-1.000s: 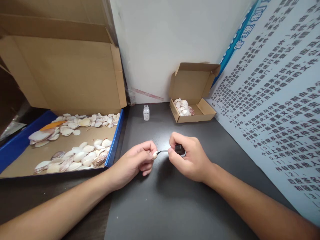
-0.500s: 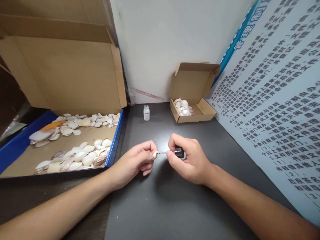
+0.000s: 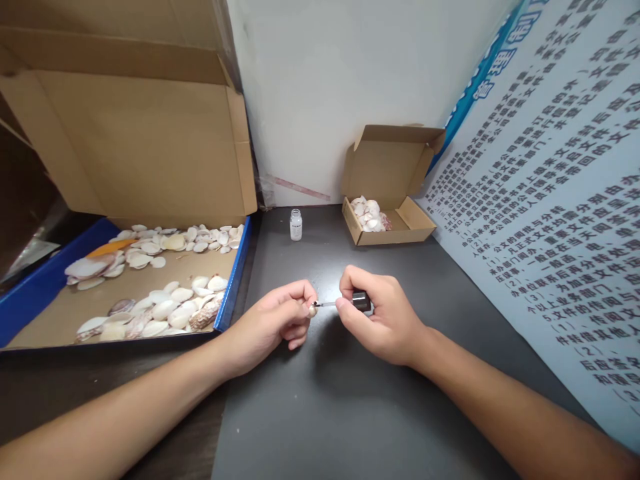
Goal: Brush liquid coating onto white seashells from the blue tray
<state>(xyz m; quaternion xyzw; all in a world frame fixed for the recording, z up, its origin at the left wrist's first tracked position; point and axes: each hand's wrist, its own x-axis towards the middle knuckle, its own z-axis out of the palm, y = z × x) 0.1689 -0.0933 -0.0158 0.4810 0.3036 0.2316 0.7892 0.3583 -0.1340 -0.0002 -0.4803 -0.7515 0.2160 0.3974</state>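
Note:
Between thumb and fingers, my left hand [image 3: 280,316] pinches a small pale seashell [image 3: 313,309], mostly covered by the fingertips. My right hand [image 3: 380,313] grips a brush by its black cap [image 3: 361,301]. From the cap a thin stem [image 3: 328,304] points left, and its dark tip meets the shell's edge. Both hands are held over the dark table. Beyond them stands a small uncapped glass bottle [image 3: 296,227] with a white label and whitish contents.
At left, a large open blue-sided cardboard box [image 3: 234,280] holds many shells and an orange piece [image 3: 111,248]. A smaller open box [image 3: 395,239] with white shells stands at the back right. A white wall [image 3: 300,100] and a printed board [image 3: 550,220] bound the table [image 3: 320,427].
The brush tip has shifted slightly on the shell, and the shell appears turned a little in my left fingers. The whole view has moved slightly.

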